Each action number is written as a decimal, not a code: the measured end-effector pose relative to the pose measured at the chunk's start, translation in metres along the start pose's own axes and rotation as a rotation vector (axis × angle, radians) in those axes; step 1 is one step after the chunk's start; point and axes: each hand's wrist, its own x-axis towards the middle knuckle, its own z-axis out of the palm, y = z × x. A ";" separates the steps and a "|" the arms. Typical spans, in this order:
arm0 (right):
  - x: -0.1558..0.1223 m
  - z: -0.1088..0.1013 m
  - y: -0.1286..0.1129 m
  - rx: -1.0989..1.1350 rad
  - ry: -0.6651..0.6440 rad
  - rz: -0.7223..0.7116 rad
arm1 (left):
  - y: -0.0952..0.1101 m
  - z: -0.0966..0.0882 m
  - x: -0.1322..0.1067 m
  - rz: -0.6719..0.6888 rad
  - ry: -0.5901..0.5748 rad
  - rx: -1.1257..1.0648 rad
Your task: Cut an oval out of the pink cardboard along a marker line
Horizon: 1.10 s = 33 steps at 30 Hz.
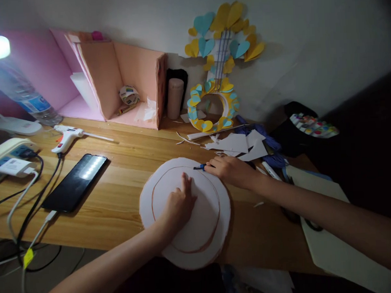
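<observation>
A round pink disc (199,232) lies flat on the wooden surface (128,175), its near rim hanging just over the front edge of the surface. A darker ring is scored inside it, following the ragged outer rim. The left hand (178,205) rests on the middle of the disc, loosely curled, with the forefinger stretched out and pressing down; it grasps nothing. The right hand (230,168) lies at the disc's far right rim, its fingers closed around a small blue-handled blade (199,167) whose tip points left over the scored ring.

Left of the disc a bare strip of wood runs to a black phone (75,182), which lies at an angle with a white cable plugged into its near end. Beyond it sit a white glue gun (67,137) and a power strip (8,157) near the left edge, with cords trailing over the front. Right of the disc the room is tighter: white paper scraps (237,144) lie just behind the right hand, and a pale sheet (329,240) overhangs the right end of the surface under the forearm. Along the back wall stand a pink foam box (137,75) and a paper guitar (216,72) covered with yellow and blue hearts, well apart from the disc.
</observation>
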 end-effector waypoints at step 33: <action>-0.006 -0.021 -0.024 0.110 -0.158 0.320 | 0.000 0.006 0.001 0.020 -0.005 -0.015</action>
